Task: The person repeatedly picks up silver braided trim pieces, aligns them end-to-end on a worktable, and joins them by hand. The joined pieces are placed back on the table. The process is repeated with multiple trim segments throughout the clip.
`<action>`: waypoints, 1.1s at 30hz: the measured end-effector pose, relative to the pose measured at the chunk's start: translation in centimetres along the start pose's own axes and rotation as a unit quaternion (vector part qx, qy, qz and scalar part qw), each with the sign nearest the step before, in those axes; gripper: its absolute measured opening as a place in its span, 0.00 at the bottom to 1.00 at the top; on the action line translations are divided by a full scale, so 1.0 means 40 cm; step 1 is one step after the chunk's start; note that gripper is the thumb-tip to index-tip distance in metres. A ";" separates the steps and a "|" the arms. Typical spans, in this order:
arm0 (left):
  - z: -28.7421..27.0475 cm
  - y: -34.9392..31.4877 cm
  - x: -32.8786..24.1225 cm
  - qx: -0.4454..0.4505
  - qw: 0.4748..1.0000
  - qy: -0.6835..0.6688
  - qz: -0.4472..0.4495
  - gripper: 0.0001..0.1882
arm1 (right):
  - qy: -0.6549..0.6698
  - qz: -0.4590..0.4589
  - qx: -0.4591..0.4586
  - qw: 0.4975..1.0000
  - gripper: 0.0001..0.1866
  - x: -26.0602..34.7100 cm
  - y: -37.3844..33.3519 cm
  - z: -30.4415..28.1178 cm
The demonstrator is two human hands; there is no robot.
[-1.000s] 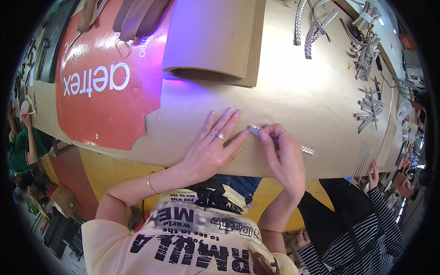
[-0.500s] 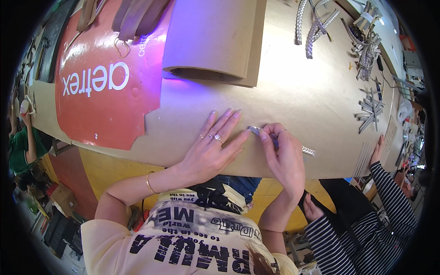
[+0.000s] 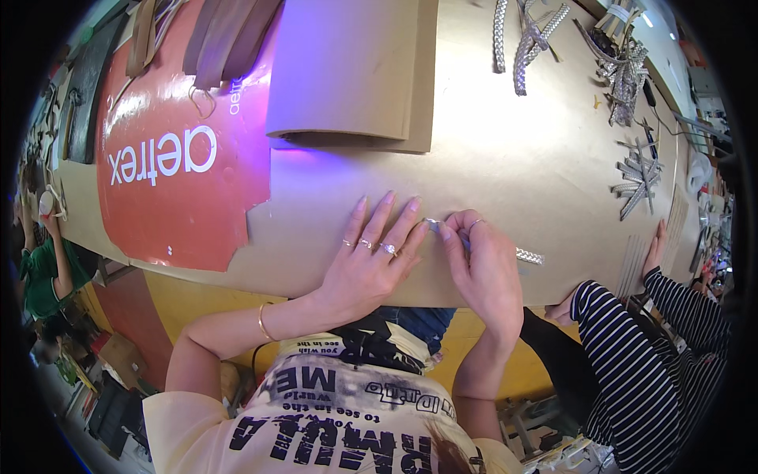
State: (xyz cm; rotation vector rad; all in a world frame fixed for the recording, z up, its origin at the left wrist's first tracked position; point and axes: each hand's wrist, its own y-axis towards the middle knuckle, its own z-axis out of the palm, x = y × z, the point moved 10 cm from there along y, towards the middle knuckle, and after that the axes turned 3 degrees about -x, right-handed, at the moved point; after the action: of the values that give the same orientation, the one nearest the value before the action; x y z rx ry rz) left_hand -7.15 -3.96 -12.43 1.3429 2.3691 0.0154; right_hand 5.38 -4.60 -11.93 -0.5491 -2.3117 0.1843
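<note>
The braided strip (image 3: 530, 256) runs left to right on the table (image 3: 482, 174), partly hidden beneath the right hand (image 3: 488, 268), whose thumb and forefinger seem to pinch its left end; the left hand (image 3: 369, 265), fingers spread, lies just beside.

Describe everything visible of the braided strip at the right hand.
The braided strip is narrow and silvery, with a plaited, slightly shiny surface. Its visible end lies on the tan tabletop, pointing rightward and slightly toward the person. Leftward it is hidden behind the right hand; its full length and any grip can't be seen.
</note>
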 end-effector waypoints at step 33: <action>0.006 -0.017 0.031 -0.009 0.996 -0.086 -0.028 0.25 | 0.079 0.045 0.031 0.995 0.08 -0.027 0.013 0.011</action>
State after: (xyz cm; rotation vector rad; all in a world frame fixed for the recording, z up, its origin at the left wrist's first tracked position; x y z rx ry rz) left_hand -8.16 -3.35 -13.22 1.2182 2.2564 -0.0920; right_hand 5.95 -4.59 -13.08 -0.6150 -2.1222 0.2458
